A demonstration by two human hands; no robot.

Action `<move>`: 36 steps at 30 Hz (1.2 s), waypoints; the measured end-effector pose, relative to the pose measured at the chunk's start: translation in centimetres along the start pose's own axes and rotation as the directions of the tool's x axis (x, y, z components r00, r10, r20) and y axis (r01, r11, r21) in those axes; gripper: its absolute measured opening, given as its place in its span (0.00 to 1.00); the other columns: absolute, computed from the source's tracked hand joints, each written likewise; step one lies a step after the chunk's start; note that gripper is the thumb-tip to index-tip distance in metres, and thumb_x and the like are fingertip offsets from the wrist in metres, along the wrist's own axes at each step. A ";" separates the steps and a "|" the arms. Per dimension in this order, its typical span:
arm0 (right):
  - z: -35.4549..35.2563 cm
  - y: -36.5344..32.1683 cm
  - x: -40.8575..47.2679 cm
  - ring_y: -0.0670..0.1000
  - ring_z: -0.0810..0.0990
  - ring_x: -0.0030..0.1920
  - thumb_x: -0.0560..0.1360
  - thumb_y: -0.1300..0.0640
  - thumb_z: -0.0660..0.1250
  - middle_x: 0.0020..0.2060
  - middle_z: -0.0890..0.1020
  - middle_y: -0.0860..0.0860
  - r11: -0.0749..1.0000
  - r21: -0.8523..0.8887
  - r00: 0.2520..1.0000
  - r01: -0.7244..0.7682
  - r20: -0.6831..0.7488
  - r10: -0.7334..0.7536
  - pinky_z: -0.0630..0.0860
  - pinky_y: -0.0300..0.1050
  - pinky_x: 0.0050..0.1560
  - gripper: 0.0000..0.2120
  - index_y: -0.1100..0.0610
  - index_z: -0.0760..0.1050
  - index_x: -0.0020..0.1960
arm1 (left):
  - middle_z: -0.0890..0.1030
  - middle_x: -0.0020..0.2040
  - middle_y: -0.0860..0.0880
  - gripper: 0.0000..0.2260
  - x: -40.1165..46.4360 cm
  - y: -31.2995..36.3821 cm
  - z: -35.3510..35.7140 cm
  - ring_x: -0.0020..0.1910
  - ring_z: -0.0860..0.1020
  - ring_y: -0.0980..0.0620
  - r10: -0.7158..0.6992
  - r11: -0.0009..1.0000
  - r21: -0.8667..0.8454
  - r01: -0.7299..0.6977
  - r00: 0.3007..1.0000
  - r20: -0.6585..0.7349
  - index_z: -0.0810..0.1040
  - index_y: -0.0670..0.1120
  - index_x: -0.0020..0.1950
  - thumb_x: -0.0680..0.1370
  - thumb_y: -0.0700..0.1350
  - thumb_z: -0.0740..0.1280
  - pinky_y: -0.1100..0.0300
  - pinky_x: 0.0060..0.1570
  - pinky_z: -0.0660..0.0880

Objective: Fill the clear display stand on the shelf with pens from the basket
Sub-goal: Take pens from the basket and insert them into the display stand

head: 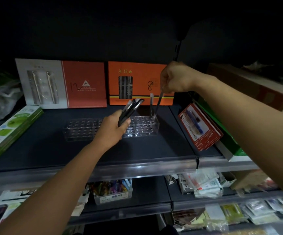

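Single head-mounted wide-angle view, facing forward and down onto the dark shelf (154,150) at close range. Both forearms enter from the bottom edge.

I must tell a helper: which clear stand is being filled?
On the dark shelf, before the orange box, two clear stands sit side by side. It is the right stand, the only one with pens upright in its far right corner; the left stand looks bare.

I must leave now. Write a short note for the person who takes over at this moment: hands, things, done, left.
Left hand grips a bundle of black pens.
Right hand pinches one pen, its lower end at the far right corner of the clear display stand on the shelf.
Done: one pen stands upright there.
Left: nearly all holes are empty. The basket is not in view.
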State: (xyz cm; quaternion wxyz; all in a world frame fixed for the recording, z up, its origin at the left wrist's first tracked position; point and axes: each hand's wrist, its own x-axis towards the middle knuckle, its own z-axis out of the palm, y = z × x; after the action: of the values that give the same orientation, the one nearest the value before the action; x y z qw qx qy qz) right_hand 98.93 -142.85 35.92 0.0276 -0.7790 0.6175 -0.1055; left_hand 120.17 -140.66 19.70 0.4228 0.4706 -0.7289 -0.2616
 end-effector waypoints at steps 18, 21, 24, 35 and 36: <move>2.3 -0.7 1.8 0.51 0.82 0.39 0.70 0.62 0.72 0.35 0.83 0.54 0.994 -0.101 0.998 0.045 0.056 -0.040 0.75 0.41 0.38 0.02 0.60 0.81 0.39 | 0.74 0.31 0.49 0.04 -0.1 0.4 0.2 0.27 0.74 0.53 0.008 1.000 0.017 -0.008 1.000 0.003 0.75 0.43 0.51 0.79 0.44 0.64 0.50 0.32 0.76; 2.4 -0.8 1.9 0.51 0.82 0.39 0.70 0.61 0.73 0.35 0.83 0.53 0.994 -0.092 0.997 0.064 0.053 -0.060 0.76 0.41 0.40 0.03 0.59 0.81 0.38 | 0.74 0.31 0.50 0.05 -0.1 0.3 0.2 0.27 0.73 0.55 -0.003 1.000 0.016 0.002 1.000 0.009 0.74 0.43 0.51 0.79 0.44 0.64 0.52 0.33 0.75; 2.4 -0.7 1.9 0.51 0.82 0.39 0.70 0.62 0.72 0.37 0.84 0.55 0.995 -0.077 0.997 0.068 0.042 -0.065 0.79 0.43 0.42 0.02 0.61 0.82 0.40 | 0.75 0.31 0.50 0.05 -0.1 0.2 0.1 0.27 0.73 0.55 -0.005 1.000 0.008 0.005 1.000 0.009 0.75 0.44 0.51 0.79 0.44 0.64 0.54 0.32 0.74; 3.1 -0.3 1.7 0.42 0.78 0.32 0.68 0.68 0.71 0.31 0.81 0.47 0.999 -0.043 0.991 0.033 0.133 -0.027 0.73 0.38 0.33 0.05 0.59 0.82 0.38 | 0.75 0.30 0.51 0.04 -0.1 0.1 0.3 0.23 0.72 0.60 -0.007 1.000 -0.003 0.007 1.000 0.014 0.75 0.44 0.51 0.79 0.44 0.64 0.59 0.29 0.73; 3.3 -0.3 1.8 0.39 0.77 0.31 0.68 0.68 0.71 0.31 0.80 0.45 0.999 -0.022 0.991 0.026 0.133 -0.022 0.72 0.36 0.33 0.05 0.59 0.82 0.39 | 0.75 0.31 0.51 0.04 -0.1 0.1 0.3 0.24 0.72 0.60 -0.006 1.000 0.000 0.006 1.000 0.013 0.74 0.44 0.51 0.79 0.44 0.64 0.60 0.28 0.73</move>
State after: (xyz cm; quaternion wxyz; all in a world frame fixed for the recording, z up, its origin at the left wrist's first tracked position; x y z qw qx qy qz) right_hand 100.22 -144.77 32.98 0.0580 -0.7920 0.6060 -0.0465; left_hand 119.90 -140.53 19.63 0.4173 0.4709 -0.7303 -0.2661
